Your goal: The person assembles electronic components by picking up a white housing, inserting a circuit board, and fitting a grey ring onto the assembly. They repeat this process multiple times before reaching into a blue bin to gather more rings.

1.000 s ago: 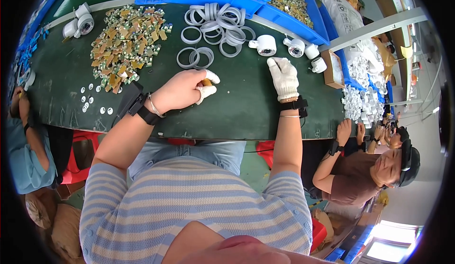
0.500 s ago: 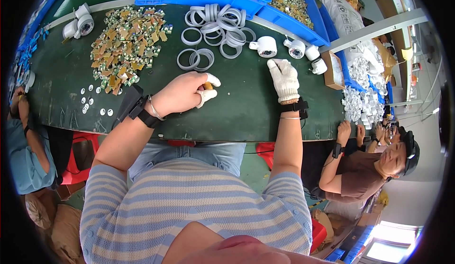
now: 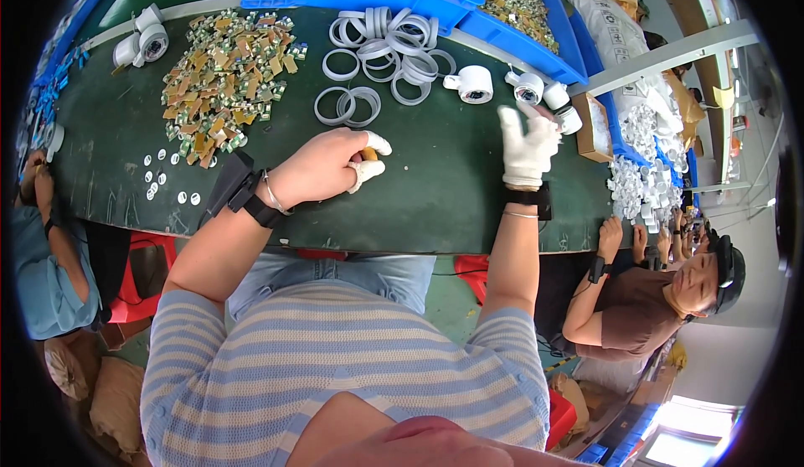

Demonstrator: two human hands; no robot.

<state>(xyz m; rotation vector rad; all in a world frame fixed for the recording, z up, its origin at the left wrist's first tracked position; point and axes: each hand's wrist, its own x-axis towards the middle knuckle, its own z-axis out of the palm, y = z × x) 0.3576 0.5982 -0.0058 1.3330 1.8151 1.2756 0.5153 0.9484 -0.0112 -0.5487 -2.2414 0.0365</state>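
Mid-frame, the left hand [image 3: 322,162] curls, a yellowish bit [image 3: 369,155] showing; whether gripped, I cannot tell. The right hand [image 3: 531,150], spread and seemingly empty, is just below the white housing [image 3: 526,87], upper right; a careless knuckle could knock the second housing [image 3: 569,121] against the box [image 3: 584,134].

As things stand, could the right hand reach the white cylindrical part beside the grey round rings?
Likely yes: only green tabletop seems to separate the white-gloved right hand from the white cylindrical part.
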